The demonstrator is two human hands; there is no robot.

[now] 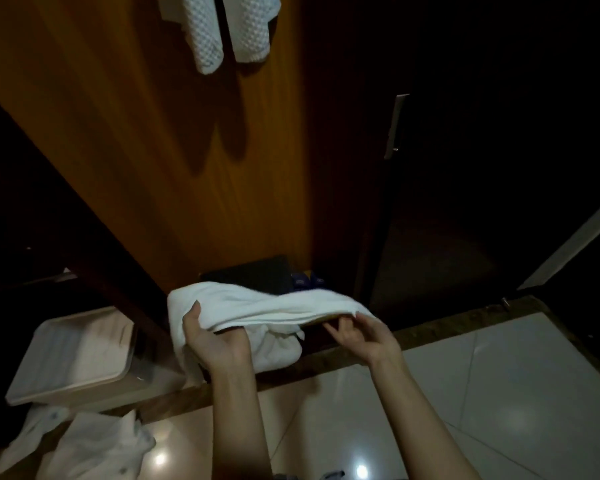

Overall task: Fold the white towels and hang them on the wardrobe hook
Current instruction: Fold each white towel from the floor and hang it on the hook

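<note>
Dim wardrobe interior, wooden panel behind a white towel held in mid-air.
Left hand grips its left end; right hand, fingers loosely spread, touches the right edge. Two knitted cloths hang above.

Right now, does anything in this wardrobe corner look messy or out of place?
Yes. A crumpled white garment lies loose on the floor at lower left, in front of a tilted beige bin. The white towel the left hand grips is still bunched, not folded. Two white cloths hang on the wardrobe above.
</note>
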